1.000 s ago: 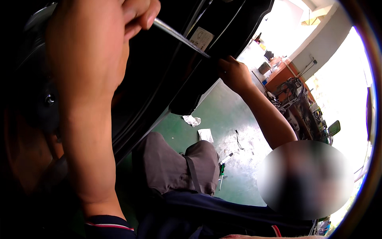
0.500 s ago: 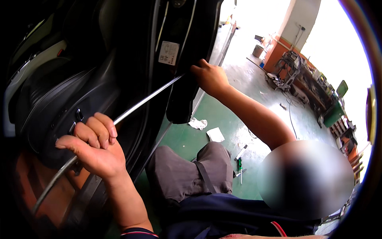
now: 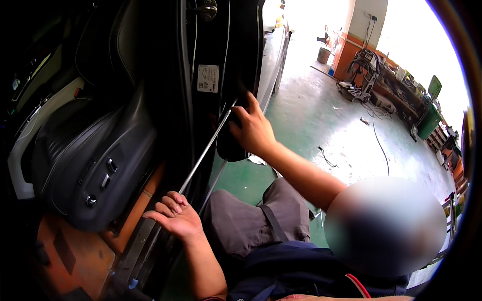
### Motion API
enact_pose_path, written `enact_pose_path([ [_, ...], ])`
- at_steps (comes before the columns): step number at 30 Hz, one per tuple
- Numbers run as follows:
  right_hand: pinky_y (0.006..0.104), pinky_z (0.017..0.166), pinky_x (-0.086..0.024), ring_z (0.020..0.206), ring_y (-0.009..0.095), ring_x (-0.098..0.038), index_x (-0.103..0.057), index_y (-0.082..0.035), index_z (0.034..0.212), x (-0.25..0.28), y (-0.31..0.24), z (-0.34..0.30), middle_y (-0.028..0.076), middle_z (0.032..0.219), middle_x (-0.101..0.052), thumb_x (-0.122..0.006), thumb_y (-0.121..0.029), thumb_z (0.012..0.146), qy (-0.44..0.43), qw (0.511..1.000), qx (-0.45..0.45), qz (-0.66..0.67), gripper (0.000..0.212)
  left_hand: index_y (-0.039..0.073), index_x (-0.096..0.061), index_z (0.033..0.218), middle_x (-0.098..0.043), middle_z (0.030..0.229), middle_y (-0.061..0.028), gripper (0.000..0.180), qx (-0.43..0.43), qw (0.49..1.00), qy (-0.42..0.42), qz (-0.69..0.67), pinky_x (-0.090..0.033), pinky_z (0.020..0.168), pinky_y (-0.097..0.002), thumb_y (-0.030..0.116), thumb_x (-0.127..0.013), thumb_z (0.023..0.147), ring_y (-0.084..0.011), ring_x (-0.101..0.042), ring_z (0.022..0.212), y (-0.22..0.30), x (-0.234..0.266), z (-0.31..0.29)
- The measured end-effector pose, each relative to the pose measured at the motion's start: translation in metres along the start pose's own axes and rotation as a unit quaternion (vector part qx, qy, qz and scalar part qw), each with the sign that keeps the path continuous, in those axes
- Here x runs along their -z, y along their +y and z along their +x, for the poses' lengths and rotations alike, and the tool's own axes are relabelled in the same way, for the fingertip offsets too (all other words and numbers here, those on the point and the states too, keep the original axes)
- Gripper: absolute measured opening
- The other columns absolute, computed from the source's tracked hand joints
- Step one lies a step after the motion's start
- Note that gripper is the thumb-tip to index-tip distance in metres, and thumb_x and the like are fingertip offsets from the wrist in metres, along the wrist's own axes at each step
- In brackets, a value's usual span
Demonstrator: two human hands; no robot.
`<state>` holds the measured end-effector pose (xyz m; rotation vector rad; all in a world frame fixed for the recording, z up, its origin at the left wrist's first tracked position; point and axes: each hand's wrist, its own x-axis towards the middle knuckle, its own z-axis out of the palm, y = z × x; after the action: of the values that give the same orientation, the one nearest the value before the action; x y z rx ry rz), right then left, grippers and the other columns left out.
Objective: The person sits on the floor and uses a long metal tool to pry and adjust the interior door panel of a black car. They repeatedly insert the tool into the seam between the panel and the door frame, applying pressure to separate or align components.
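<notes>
My left hand (image 3: 176, 216) is closed around a long, thin metal rod (image 3: 207, 149), thumb stretched out along the left. The rod slants up and right, its far end meeting the black car door pillar (image 3: 207, 115) beneath a white label (image 3: 208, 79). A short stretch shows below my left hand. At the far end, my right hand (image 3: 255, 129) rests against the body edge with fingers apart, the index finger pointing up. Its fingertips lie partly in shadow, beside the rod's tip. What the tip touches is too dark to make out.
Left of the rod is a black leather car seat (image 3: 108, 150) with side switches, above an orange-brown floor (image 3: 75, 246) and a door sill (image 3: 133, 256). Cables on a machine (image 3: 366, 67), a cluttered bench (image 3: 396, 95) and a green bin (image 3: 430, 123) stand to the right.
My left hand has moved right and slightly down with the rod, which now stands steeper. My right hand has shifted lower and its index finger has straightened. The view has shifted too.
</notes>
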<state>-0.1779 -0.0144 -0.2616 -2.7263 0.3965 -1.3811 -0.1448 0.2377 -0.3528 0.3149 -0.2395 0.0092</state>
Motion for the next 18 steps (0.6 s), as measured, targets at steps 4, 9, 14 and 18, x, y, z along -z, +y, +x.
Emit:
enact_pose_path([
  [4,0.037,0.075,-0.056,0.092,0.024,-0.07,-0.06,-0.002,0.114,-0.025,-0.031,-0.038,0.015,0.104,-0.071,-0.066,-0.028,0.1,-0.171,0.847,-0.291,0.411,0.03,0.016,-0.033,0.062,-0.044,0.062,-0.0005,0.063,0.045,0.996,0.042,-0.061,-0.044,0.078,-0.0295,0.063,-0.035,0.104,-0.0195,-0.054,0.079,-0.016,0.028,-0.006],
  [9,0.0321,0.068,-0.056,0.08,0.019,-0.07,-0.055,0.0,0.111,-0.057,-0.02,-0.039,0.013,0.095,-0.072,-0.061,-0.025,0.104,-0.127,0.649,-0.415,0.624,0.026,0.01,-0.055,0.069,-0.073,0.105,-0.0134,0.063,0.113,0.985,-0.02,-0.127,-0.055,0.097,-0.0375,0.057,-0.034,0.106,-0.0278,-0.063,0.117,-0.048,0.062,-0.035],
  [14,0.03,0.064,-0.054,0.077,0.019,-0.07,-0.057,-0.001,0.109,-0.05,-0.001,-0.036,0.012,0.091,-0.072,-0.065,-0.024,0.102,-0.146,0.641,-0.419,0.627,0.025,0.008,-0.07,0.085,-0.062,0.139,-0.0144,0.06,0.244,0.957,0.066,-0.14,-0.055,0.1,-0.0425,0.059,-0.045,0.102,-0.0303,-0.058,0.13,-0.059,0.054,-0.057],
  [18,0.0297,0.061,-0.052,0.074,0.018,-0.069,-0.058,-0.002,0.106,-0.043,-0.005,-0.036,0.011,0.089,-0.071,-0.067,-0.023,0.101,-0.131,0.633,-0.449,0.617,0.023,0.012,-0.068,0.113,-0.065,0.135,-0.01,0.057,0.323,0.94,0.08,-0.074,-0.056,0.096,-0.0404,0.064,-0.051,0.098,-0.0296,-0.062,0.122,-0.042,0.045,-0.074],
])
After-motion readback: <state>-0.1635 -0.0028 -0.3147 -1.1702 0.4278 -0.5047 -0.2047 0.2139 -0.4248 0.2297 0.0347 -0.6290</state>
